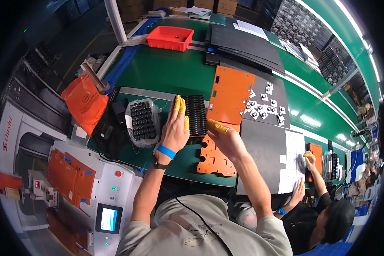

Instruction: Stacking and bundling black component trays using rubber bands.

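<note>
My left hand (175, 131), in yellow finger covers with a blue band at the wrist, lies with straight fingers along the left side of a block of black ribbed parts (195, 113). The thumb rests by the block's near part. From the right, my right hand (227, 140) reaches its yellow-covered fingertips to the block's lower right edge, fingers stretched out. Its palm side is hidden. Under and beside that hand lies an orange plate with cut-outs (215, 160). Another orange plate (231, 96) lies just beyond it.
A bagged tray of black round parts (141, 121) sits left of my left hand. White pieces with black knobs (266, 104) lie on a dark sheet. A red bin (170, 38) stands at the back. A co-worker's hand (310, 161) works at right. A machine with a screen (109, 218) stands left.
</note>
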A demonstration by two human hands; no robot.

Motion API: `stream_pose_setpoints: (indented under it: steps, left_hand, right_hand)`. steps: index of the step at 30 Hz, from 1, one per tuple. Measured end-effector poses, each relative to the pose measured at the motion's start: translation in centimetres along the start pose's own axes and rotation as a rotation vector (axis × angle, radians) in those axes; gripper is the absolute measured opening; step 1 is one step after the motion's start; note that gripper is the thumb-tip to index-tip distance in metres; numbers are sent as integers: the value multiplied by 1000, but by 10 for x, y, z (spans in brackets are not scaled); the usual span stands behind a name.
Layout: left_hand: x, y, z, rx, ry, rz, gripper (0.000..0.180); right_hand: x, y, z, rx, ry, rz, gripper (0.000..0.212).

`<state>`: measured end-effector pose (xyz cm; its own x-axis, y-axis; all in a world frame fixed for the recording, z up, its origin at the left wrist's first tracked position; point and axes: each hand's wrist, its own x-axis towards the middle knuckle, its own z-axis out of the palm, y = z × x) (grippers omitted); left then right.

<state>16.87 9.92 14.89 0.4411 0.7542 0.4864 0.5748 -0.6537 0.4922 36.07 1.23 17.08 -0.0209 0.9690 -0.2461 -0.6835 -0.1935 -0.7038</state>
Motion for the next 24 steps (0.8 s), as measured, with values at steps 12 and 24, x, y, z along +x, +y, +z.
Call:
stream_pose_setpoints:
  steps: [12,24]
  left_hand:
    - [-5,7,-5,42,-31,-1,55]
    - [-7,7,-7,45,-26,-25,56]
  right_hand:
    - [0,-2,7,-86,36,21,43]
    - [-11,-21,14,-102,-68,-6,53]
